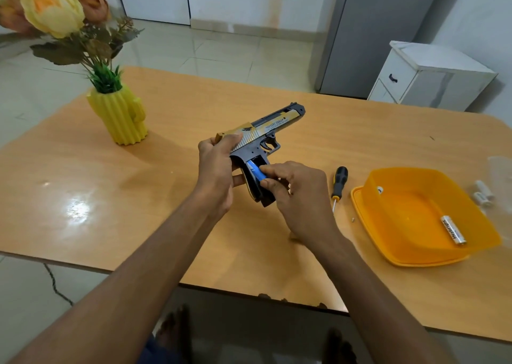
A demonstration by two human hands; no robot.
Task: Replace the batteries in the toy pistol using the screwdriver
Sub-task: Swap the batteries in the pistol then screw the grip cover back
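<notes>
Toy pistol [263, 131] held above the middle of the wooden table [194, 225], barrel pointing away and to the right. Slide is gold and silver with a dark eagle mark and small lettering; frame, trigger guard and grip are dark grey. Grip side is open, showing a dark cavity with a blue battery [256, 171] sitting in it at a slant.

Left hand [217, 169] wraps the rear of the slide and back of the grip, fingers curled tight around the pistol. Right hand [297, 194] is at the open grip, thumb and forefinger pinching the lower end of the blue battery, other fingers curled under.

Screwdriver [338, 186], black and yellow handle, lies flat on the table just right of the right hand, tip toward the near edge. Tiny screw [353, 220] lies near its tip. Orange tray [415, 258] to the right holds one silver battery [453, 230]. White batteries [483, 194] lie beyond the tray's far right side, blurry. Yellow vase [120, 117] with flowers stands far left.
</notes>
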